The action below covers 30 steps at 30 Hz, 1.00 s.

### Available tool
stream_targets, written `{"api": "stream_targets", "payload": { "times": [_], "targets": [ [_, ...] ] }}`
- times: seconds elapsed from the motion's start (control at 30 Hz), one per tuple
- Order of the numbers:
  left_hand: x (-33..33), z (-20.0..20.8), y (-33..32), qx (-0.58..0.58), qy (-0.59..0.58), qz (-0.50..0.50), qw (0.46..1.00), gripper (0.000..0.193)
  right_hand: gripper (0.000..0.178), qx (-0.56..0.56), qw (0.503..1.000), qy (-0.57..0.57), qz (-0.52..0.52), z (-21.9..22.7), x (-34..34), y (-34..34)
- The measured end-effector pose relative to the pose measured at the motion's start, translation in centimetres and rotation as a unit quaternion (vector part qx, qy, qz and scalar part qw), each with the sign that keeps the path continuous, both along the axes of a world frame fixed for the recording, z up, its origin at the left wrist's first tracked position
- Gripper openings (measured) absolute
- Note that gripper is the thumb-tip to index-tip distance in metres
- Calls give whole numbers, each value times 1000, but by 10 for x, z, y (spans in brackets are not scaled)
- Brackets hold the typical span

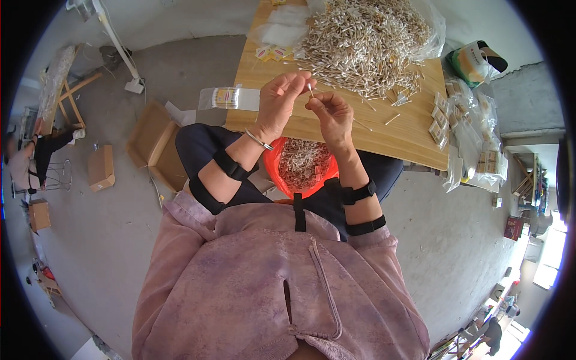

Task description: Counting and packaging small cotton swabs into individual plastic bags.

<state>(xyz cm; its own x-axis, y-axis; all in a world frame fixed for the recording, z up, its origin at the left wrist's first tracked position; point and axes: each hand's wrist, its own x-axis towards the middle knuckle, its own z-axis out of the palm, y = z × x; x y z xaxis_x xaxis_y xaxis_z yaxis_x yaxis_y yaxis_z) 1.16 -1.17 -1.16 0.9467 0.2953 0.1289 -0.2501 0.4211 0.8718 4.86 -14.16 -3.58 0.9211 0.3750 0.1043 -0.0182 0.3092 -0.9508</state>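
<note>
Over the near edge of the wooden table, my right hand (pixel 334 117) pinches a cotton swab (pixel 311 90) between thumb and fingertips, its white tip pointing up. Close beside that tip is my left hand (pixel 281 103), its fingers and thumb drawn together; what it holds, if anything, is hidden. A large heap of loose cotton swabs (pixel 366 45) covers the table just beyond my hands. Below them, between my knees, a red bag-lined container (pixel 273 168) holds many more swabs.
On the wooden table (pixel 384 135), small packs (pixel 440 120) line the right edge, near plastic bags (pixel 471 135). A clear packet of swabs (pixel 227 98) lies at the left edge. An open cardboard box (pixel 153 141) stands on the floor to the left. Another person (pixel 27 165) sits far left.
</note>
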Motion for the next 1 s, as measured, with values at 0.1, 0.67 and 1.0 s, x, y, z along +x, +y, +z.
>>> {"api": "stream_targets", "payload": {
  "times": [0.1,0.67,1.0],
  "targets": [
    [0,4,2,161,-39,46,985,19,6,-27,999,-19,-10,-1,0,-1],
    [-2,0,6,-159,22,-109,981,15,10,22,998,24,59,13,-3,-5],
    [-9,-3,11,5,81,-73,994,20,10,20,998,26,51,12,0,-12]
  ]
}}
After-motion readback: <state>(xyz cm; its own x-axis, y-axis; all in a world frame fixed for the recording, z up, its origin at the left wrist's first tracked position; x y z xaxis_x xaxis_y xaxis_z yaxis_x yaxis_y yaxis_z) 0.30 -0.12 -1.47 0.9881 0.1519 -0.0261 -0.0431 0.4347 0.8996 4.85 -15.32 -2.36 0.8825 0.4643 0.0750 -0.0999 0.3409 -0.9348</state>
